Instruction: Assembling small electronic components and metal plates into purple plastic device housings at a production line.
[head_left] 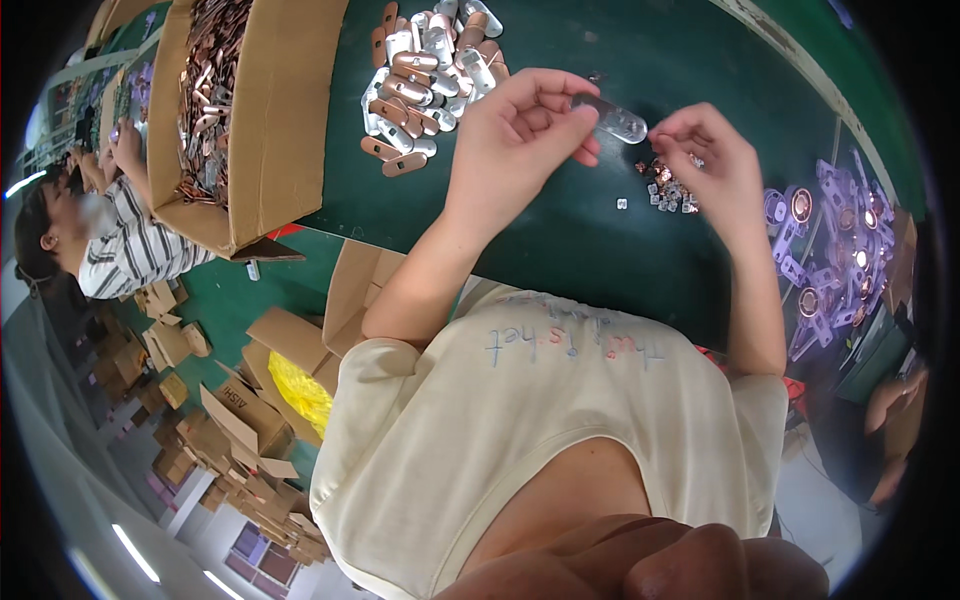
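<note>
My left hand (pixel 530 125) is closed on one end of a small oblong plate (pixel 622 123) with rounded ends, which looks shiny and partly see-through. Thumb and forefinger pinch it above the green tabletop (pixel 570 245). Close to the plate's other end, my right hand (pixel 712 160) has its fingertips pressed together; whatever they hold is too small to make out. Below that hand lies a heap of tiny square clear and copper-coloured pieces (pixel 672 192), with a single square piece (pixel 622 203) apart from it. Beyond my left hand is a pile of copper and silver oblong plates (pixel 408 88).
A cardboard box (pixel 285 100) full of copper-coloured strips stands at the left. To the right lie purple plastic parts with copper rings (pixel 835 235). A person in a striped shirt (pixel 150 235) works at far left; another person's arm (pixel 895 420) shows at right. Cartons (pixel 245 415) cover the floor.
</note>
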